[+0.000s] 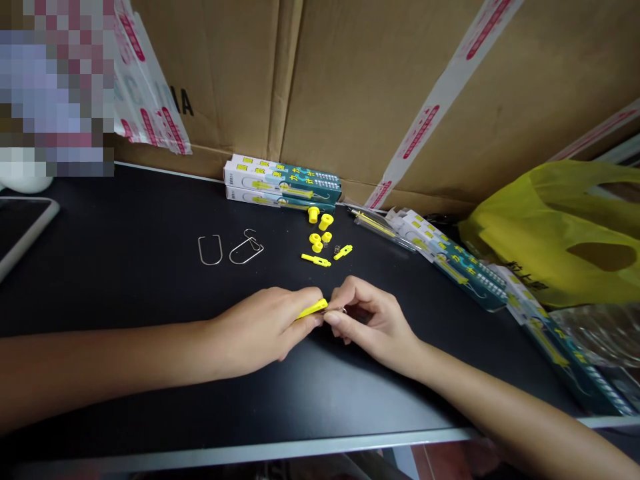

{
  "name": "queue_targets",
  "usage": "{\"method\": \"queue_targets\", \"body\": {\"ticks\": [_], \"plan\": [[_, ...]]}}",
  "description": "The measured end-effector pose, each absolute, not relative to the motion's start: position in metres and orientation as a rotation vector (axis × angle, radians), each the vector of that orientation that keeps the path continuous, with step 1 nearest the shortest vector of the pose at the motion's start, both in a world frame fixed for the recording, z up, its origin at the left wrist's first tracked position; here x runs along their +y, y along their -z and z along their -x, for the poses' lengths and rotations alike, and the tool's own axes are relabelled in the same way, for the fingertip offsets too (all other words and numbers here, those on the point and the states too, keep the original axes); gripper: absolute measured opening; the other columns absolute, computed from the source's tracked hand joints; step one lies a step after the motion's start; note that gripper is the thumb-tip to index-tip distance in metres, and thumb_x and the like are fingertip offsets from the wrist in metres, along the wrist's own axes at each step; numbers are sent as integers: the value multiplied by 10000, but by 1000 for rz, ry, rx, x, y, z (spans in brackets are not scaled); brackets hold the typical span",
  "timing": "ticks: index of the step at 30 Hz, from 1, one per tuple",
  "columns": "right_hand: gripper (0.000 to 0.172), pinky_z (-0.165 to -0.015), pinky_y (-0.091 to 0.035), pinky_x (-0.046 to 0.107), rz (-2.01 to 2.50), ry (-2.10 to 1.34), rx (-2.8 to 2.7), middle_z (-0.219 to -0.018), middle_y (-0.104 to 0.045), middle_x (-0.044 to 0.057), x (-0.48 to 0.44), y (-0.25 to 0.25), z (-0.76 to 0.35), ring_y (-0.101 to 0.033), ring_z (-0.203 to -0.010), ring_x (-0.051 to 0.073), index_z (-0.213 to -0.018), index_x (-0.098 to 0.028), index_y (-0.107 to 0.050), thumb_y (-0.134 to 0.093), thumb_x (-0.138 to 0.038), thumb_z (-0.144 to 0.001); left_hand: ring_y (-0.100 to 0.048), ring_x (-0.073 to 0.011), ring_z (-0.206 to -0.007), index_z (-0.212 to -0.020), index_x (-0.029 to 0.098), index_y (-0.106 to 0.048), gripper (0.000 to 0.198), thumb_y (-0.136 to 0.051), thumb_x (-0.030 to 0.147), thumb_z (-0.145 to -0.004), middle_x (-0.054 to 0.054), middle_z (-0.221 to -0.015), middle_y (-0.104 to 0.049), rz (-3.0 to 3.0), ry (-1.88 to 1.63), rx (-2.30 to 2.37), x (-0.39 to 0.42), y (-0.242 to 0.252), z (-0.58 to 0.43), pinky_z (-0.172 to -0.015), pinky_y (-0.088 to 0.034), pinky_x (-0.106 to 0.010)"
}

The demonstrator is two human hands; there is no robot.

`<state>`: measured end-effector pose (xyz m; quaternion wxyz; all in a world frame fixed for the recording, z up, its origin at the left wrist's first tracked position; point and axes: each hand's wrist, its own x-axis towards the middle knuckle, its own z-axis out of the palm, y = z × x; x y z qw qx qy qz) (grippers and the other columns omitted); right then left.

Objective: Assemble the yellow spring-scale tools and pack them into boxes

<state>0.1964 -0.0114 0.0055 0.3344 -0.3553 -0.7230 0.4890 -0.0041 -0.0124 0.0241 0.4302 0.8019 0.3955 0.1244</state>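
Observation:
My left hand [280, 325] is closed around a slim yellow plastic part [313, 309], whose end sticks out past the thumb. My right hand [375, 323] meets it at that end, thumb and forefinger pinching a small metal wire piece [344, 310]; its exact shape is mostly hidden. Beyond the hands lie a flat yellow slider [316, 260], a shorter yellow slider [343, 252] beside a small spring [337, 249], and several yellow plugs [325, 221]. To the left rest a U-shaped wire loop [211, 251] and a second wire loop [246, 252] with a hook on it.
Two stacked spring-scale boxes [283, 183] stand against a large cardboard carton [340, 87]. More boxes [453, 257] run down the right side, near a clear packet [383, 227] and a yellow plastic bag [555, 227]. A tablet-like device [23, 230] lies on the black table [125, 280] at left.

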Motion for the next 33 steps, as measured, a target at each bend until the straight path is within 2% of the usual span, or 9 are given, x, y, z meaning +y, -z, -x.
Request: {"method": "queue_targets", "body": {"ticks": [5,11,17,26,33], "plan": [[218,-463,-419,190,1032,-1212,-2042,-631,-548,-24,-2,-8,-203,-510,-514,75,-779,-165,-555,-656,-346,-847,-461,-113,-475,-717,216,-369,262,-359,312,-960,76,-469,-468,-2019,-330,1019,-9,-22,7,-520,-280,-249],[219,-462,-441,181,1029,-1225,-2009,-612,-555,-34,1,-10,-204,-512,-496,71,-767,-167,-542,-681,-325,-829,-507,-108,-520,-730,208,-410,293,-347,367,-968,70,-518,-511,-1935,-342,959,-11,-22,7,-568,-337,-247],[163,-503,-493,190,1026,-1276,-2039,-671,-584,-20,3,-11,-205,-560,-529,77,-823,-165,-545,-636,-294,-865,-499,-107,-530,-886,197,-484,250,-271,287,-980,78,-509,-494,-1807,-330,952,-12,-23,4,-597,-375,-242],[125,-513,-444,193,1024,-953,-2261,-656,-590,-17,7,-12,-210,-555,-540,81,-809,-161,-562,-611,-253,-879,-446,-77,-495,-946,209,-510,214,-321,307,-976,81,-594,-504,-1811,-439,975,-11,-19,5,-551,-356,-218],[150,-532,-430,203,985,-852,-2337,-669,-605,1,4,-14,-209,-559,-572,92,-814,-158,-581,-567,-275,-907,-492,-104,-574,-820,186,-534,265,-316,234,-964,54,-590,-516,-1943,-346,1015,-8,-22,4,-594,-354,-233]]}}
